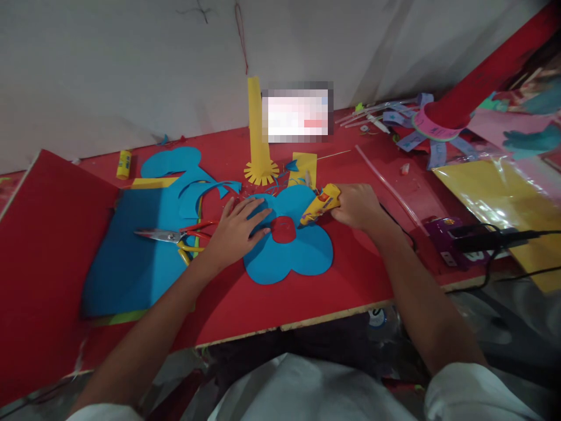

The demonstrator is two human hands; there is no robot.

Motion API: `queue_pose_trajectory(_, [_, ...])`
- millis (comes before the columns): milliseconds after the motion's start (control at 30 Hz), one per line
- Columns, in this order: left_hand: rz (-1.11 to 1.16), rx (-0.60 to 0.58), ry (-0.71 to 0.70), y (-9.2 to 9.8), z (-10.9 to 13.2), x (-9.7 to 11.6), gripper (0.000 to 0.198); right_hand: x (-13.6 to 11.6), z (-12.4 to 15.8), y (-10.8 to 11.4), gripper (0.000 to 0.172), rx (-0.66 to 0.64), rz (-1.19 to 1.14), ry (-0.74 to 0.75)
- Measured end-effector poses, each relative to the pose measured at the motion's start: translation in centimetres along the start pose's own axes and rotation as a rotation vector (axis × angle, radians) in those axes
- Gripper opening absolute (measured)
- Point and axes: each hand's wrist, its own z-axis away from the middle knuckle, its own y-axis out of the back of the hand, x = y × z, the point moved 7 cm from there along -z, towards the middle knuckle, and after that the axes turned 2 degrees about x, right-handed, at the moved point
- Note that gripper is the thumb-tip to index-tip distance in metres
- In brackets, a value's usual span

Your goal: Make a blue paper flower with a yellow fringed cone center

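A blue paper flower (312, 250) with a red round centre (283, 230) lies flat on the red tabletop. My left hand (239, 227) rests on its left side, fingers spread, holding nothing. My right hand (360, 206) is closed on a yellow glue gun (321, 204), its nozzle pointing down at the flower just right of the red centre. The fingers hide its handle. Beside my left wrist, scissors (169, 235) with red and yellow handles lie on blue sheets (127, 251). Curved blue offcuts (188, 196) are behind them.
A yellow paper strip (258, 123) with a fringed base stands behind the flower, near a blurred-out screen (298, 114). A red pole (491, 76) with a pink band rises at right. Left are a glue stick (124, 165) and a red board (48, 263). Cables (486, 240) lie at right.
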Motion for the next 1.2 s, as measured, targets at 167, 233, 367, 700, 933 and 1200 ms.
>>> queue_pose_trajectory(167, [0.011,-0.001,-0.001,0.0,0.0,-0.1,0.051,-0.1,0.1,-0.5,0.029,-0.032,0.034,0.038])
queue_pose_trajectory(233, [0.01,-0.005,-0.002,-0.1,0.0,-0.1,0.051,-0.1,0.1,-0.6,0.029,-0.036,0.03,0.043])
queue_pose_trajectory(367, [0.008,-0.001,0.0,-0.1,0.0,-0.1,0.051,-0.2,0.0,-0.4,0.031,-0.029,-0.005,0.033])
queue_pose_trajectory(700, [0.01,0.011,-0.004,-0.1,0.0,-0.1,0.052,-0.4,0.3,-0.3,0.032,-0.033,-0.055,0.069])
queue_pose_trajectory(933, [0.007,0.012,-0.001,-0.1,0.0,0.0,0.051,-0.5,0.5,0.2,0.035,0.009,-0.067,0.112])
queue_pose_trajectory(1200, [-0.002,0.011,-0.012,-0.2,0.0,0.0,0.051,-0.1,0.7,0.6,0.04,0.085,-0.094,0.106])
